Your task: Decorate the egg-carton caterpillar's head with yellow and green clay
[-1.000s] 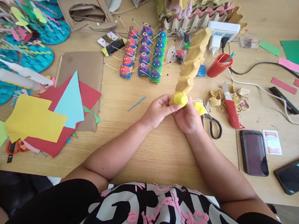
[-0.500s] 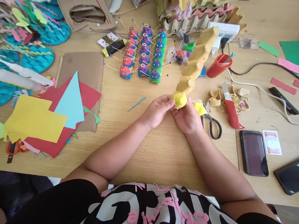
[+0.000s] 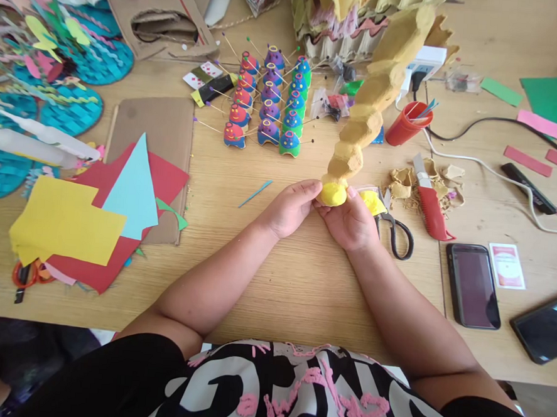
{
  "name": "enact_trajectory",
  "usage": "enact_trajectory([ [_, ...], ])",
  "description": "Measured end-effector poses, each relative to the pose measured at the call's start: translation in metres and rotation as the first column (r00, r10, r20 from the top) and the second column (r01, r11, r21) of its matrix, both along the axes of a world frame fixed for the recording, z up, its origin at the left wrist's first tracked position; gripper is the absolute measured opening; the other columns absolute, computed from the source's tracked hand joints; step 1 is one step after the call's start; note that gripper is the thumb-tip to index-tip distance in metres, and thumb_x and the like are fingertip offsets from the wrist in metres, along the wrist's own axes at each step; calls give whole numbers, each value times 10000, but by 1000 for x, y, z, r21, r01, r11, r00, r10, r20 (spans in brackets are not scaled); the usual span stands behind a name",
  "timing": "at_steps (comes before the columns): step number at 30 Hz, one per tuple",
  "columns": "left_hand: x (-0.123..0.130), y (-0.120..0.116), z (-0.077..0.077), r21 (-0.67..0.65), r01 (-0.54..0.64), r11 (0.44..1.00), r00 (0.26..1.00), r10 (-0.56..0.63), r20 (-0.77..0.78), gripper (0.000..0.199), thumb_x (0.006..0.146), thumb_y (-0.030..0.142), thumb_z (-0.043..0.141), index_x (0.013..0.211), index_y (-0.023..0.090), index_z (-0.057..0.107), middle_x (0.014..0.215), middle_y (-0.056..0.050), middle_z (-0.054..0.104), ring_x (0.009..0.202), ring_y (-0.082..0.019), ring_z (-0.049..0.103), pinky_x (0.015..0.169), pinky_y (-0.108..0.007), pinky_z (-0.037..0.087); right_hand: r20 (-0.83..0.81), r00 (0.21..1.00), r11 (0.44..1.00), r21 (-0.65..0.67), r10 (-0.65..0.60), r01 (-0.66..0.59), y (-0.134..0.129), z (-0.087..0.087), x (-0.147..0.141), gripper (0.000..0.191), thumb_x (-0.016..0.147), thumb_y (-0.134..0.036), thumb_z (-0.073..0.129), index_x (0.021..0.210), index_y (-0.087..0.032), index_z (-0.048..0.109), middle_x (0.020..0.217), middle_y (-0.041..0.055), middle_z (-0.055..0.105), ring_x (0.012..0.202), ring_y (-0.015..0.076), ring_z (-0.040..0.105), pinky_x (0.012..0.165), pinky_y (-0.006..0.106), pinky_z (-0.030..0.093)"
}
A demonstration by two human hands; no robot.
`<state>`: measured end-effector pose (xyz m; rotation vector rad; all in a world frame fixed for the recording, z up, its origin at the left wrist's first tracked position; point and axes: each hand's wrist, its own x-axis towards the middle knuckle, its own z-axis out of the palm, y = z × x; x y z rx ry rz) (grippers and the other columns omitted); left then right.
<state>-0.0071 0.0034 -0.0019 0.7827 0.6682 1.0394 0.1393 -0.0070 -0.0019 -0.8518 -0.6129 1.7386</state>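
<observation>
A long strip of tan egg-carton cups (image 3: 366, 122) rises away from me, its near end covered with smooth yellow clay (image 3: 333, 194). My left hand (image 3: 290, 209) pinches the left side of that yellow end. Against its right side and underneath, my right hand (image 3: 352, 220) grips the same end, the thumb at its edge. More yellow clay (image 3: 372, 202) lies just right of my right hand, beside black-handled scissors (image 3: 396, 233). Three rows of small painted figures with pins, red (image 3: 237, 115), purple (image 3: 269, 110) and green (image 3: 292, 120), stand left of the strip.
A thin blue stick (image 3: 255, 194) lies left of my hands. At the right are a red cup (image 3: 407, 123), a red-handled knife (image 3: 432, 208), carton scraps, cables and two phones (image 3: 474, 285). Coloured paper (image 3: 67, 221) and cardboard (image 3: 151, 122) cover the left; egg cartons (image 3: 350, 40) are stacked behind.
The carton strip's far end has swung right and nearer the camera. Its yellow end has tipped a little lower between my hands, which have barely moved.
</observation>
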Motion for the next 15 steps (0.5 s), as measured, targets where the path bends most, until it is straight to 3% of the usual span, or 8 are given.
enact_trajectory([
  [6,-1,2,-6,-22,-17,1000,1000,17,-12,520,713,683,953,764,220,722,808,-14,701,828,-185,632,818,-356,518,33,999,999,45,23,-24,-1,-1,1,425,761,-657,919,819,-299,698,846,-1,708,857,221,658,789,381,597],
  [15,-1,-1,-2,-33,-29,999,999,29,20,478,731,624,950,747,199,733,752,-4,675,771,-165,589,760,-327,471,-8,997,992,99,75,-74,1,-1,0,404,736,-626,928,855,-287,742,823,24,714,998,289,713,916,453,627],
])
